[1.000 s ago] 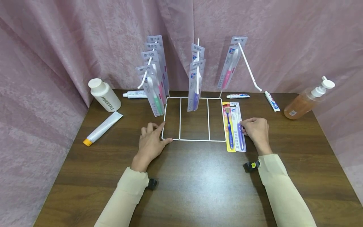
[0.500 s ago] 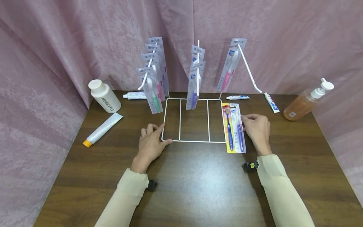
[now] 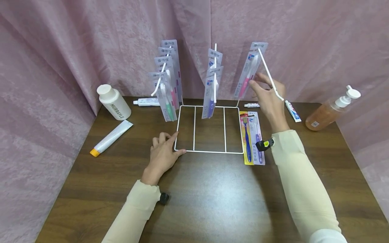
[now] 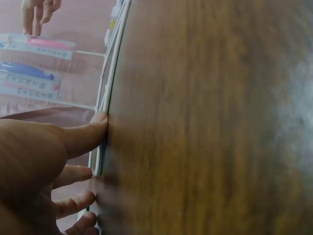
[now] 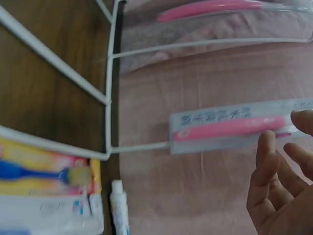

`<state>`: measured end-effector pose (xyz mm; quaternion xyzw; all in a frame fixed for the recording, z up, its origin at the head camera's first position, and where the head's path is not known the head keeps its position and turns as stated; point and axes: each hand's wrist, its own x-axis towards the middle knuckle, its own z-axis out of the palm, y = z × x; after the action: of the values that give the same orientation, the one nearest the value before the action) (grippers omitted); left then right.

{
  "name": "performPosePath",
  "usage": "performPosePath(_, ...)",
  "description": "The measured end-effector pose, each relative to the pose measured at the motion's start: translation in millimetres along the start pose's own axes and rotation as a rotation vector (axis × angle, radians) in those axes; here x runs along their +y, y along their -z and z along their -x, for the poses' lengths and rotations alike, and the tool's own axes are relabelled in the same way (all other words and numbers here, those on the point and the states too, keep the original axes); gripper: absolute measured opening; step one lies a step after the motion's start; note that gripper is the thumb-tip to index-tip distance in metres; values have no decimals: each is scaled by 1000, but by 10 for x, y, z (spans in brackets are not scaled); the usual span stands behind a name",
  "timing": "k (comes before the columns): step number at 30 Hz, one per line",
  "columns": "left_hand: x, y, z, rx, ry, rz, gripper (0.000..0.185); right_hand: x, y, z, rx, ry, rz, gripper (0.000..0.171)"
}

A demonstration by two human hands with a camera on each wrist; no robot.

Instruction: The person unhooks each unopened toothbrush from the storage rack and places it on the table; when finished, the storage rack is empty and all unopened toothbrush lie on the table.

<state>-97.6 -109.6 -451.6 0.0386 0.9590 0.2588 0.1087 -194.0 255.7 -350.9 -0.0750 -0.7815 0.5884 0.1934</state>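
Note:
My left hand point(image 3: 162, 153) touches the front left corner of the white wire rack point(image 3: 209, 152), thumb and index finger spread along its wires. At the rack's right hook point(image 3: 268, 72), my right hand point(image 3: 270, 98) is raised to a packaged pink toothbrush point(image 3: 250, 69). In the right wrist view its fingers are parted beside the pink toothbrush pack point(image 5: 210, 128), and a fingertip overlaps the pack's edge. Several toothbrush packs point(image 3: 165, 101) hang from the left hook, and two packs point(image 3: 209, 98) hang from the middle one.
Two packs, a yellow toothbrush pack point(image 3: 247, 141) and a purple toothbrush pack point(image 3: 255, 158), lie right of the rack. Around stand a white bottle point(image 3: 113, 103) and an amber pump bottle point(image 3: 323, 114). Toothpaste tubes point(image 3: 111, 137) lie on the wooden table point(image 3: 212, 202).
My right hand has left the purple toothbrush pack on the table and risen up and back to the hanging pink one. My left hand stays at the rack's corner.

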Motion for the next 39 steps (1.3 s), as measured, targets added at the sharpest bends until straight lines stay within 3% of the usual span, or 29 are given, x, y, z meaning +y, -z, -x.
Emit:
performPosePath(5,11,-2,6,1,-4,13,88,-65,-93,-71,-1,-29,-94,41)
performPosePath(9,-4,-3,1,11,-5,13,88,-75,-156,-68,19,-23,-101,31)
performPosePath(22,7,-6,1,10,4,8,88,-126,-154,-24,70,17,-245,13)
performPosePath(29,4,-18,0,8,8,4,88,-126,-32,45,155,190,-282,11)
performPosePath(32,12,-18,8,7,5,12,88,-103,65,94,185,223,-262,9)
performPosePath(34,8,-24,5,8,2,18,88,-68,143,142,198,184,-237,11)
performPosePath(39,-19,-39,-4,28,-7,33,86,117,347,304,176,-52,-116,8)
